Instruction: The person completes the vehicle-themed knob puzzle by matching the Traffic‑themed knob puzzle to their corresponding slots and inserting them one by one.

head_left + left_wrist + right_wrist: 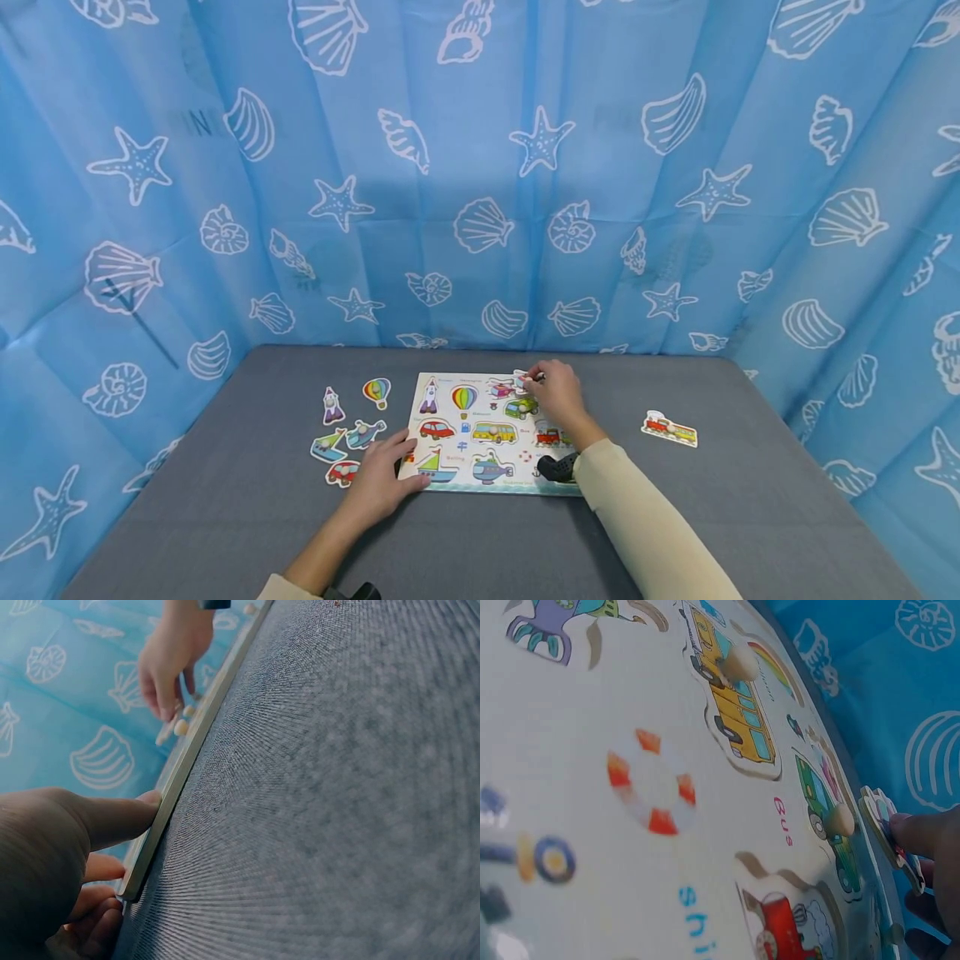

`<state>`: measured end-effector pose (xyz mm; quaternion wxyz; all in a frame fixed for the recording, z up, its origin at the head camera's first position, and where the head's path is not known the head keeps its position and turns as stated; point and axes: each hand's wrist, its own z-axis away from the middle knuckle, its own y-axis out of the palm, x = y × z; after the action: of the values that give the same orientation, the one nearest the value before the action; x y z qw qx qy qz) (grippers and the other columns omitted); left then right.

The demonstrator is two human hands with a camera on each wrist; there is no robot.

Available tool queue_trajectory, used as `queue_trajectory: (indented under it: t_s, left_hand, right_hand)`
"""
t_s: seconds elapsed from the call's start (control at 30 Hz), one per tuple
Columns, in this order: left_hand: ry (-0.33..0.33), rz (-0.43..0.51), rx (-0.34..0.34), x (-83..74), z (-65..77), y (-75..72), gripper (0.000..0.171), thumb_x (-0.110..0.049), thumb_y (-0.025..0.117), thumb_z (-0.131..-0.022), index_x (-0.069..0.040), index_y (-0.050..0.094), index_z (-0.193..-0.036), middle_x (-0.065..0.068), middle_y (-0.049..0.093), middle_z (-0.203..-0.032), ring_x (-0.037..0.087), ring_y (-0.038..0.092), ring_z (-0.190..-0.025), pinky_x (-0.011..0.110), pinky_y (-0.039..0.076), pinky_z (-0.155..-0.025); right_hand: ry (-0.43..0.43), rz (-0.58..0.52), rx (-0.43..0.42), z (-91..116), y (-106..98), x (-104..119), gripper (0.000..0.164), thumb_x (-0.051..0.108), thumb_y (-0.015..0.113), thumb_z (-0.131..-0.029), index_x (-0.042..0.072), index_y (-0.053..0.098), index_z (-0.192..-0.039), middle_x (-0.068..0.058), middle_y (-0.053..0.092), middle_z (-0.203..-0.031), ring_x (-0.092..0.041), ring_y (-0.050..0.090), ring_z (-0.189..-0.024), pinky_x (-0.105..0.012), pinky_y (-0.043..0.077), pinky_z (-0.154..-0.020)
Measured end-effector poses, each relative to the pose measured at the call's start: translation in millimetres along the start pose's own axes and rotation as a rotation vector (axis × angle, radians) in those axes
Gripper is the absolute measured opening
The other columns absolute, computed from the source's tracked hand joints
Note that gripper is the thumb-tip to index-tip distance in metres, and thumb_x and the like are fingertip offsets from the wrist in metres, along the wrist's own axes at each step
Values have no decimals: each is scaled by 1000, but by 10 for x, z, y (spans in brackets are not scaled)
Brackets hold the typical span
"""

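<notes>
A wooden puzzle board [457,450] printed with vehicles lies on the table. My left hand [381,479] rests at its near left corner, with the thumb [124,817] straight along the top and the other fingers by the left edge. My right hand [558,396] pinches a puzzle piece [889,832] above the board's far right part, beside the printed helicopter [500,390]. The piece is tilted, and fingers partly cover its picture. Close by, a green truck piece [825,817] and a yellow bus piece [739,712] with round wooden knobs lie in the board.
Left of the board lie loose pieces: a rocket [333,406], a balloon [377,392], a submarine [365,434], a sailboat [327,447] and a red car [342,473]. A train piece [669,428] lies to the right. A blue shell-patterned curtain [480,267] stands behind the grey table [225,500].
</notes>
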<state>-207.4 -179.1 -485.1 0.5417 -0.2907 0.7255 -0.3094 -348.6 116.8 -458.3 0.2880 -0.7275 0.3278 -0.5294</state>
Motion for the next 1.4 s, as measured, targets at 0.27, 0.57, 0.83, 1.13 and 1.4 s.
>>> queue_trajectory:
  t_s: [0.27,0.57,0.83,1.13,1.4]
  left_hand:
    - [-4,-7,-5,10,-4,10,60,-26,83,-75,-1,64,-126,17,53,-138,39,45,-124,56,35,-101]
    - [1,-10,-11,7,-9,14,59,-24,83,-75,-1,64,-126,17,53,-138,40,45,-124,56,35,-101]
    - [-10,4,-7,-7,-2,-2,59,-23,83,-75,0,63,-126,18,53,-138,41,44,-125,56,34,-102]
    - [-5,2,-5,7,-2,18,60,-24,83,-75,0,64,-126,17,53,-138,41,44,-125,57,33,-103]
    - [40,8,-30,0,4,-3,58,-22,84,-73,3,65,-122,21,55,-134,41,49,-119,55,37,-98]
  right_hand:
    - [27,20,-4,-53,126,43,9,19,72,-88,10,69,-88,-8,62,-95,-30,54,-97,-46,43,-82]
    - [20,63,-24,-36,220,121,7,18,73,-87,12,69,-87,-6,61,-92,-28,54,-94,-47,43,-81]
    - [-16,107,-31,-46,288,151,7,17,72,-87,11,70,-89,-6,62,-92,-28,54,-94,-47,42,-84]
    - [-11,126,-7,-36,356,220,7,19,73,-87,13,70,-89,-5,63,-92,-28,55,-95,-48,42,-85]
    - [-44,135,-11,-7,394,257,10,20,72,-89,11,73,-93,-4,66,-94,-26,54,-92,-47,41,-83]
